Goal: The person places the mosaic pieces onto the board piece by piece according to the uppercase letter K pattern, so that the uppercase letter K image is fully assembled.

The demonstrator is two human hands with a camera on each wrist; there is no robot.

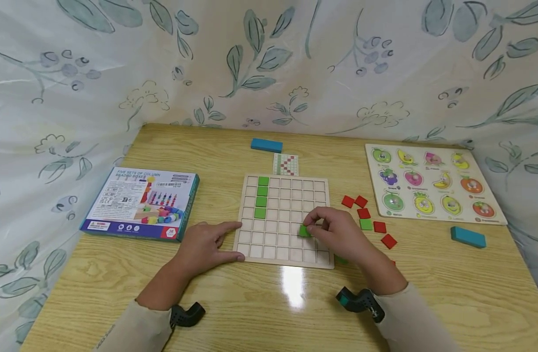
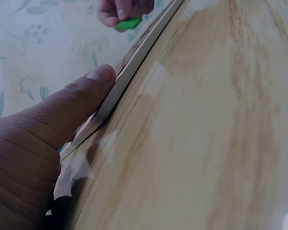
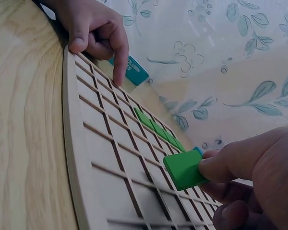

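A wooden grid board [image 1: 270, 239] lies on the table, with several green tiles [image 1: 261, 201] set in a column at its upper left. My right hand [image 1: 341, 232] pinches a square green tile [image 3: 185, 168] between thumb and fingers, above the board's right half; in the right wrist view the tile is tilted and apart from the grid. At the board's left edge, my left hand [image 1: 203, 247] touches the frame with its thumb and extended index finger. Behind the board lies a small pattern card [image 1: 286, 165] printed with a grid of green and red squares.
Loose red tiles [image 1: 363, 213] and a green tile [image 1: 365, 224] lie right of the board, some partly hidden by the right arm. A fruit puzzle board [image 1: 436, 183] lies at right, a beaded-toy box [image 1: 141, 203] at left. Blue blocks [image 1: 266, 145] lie behind and at far right.
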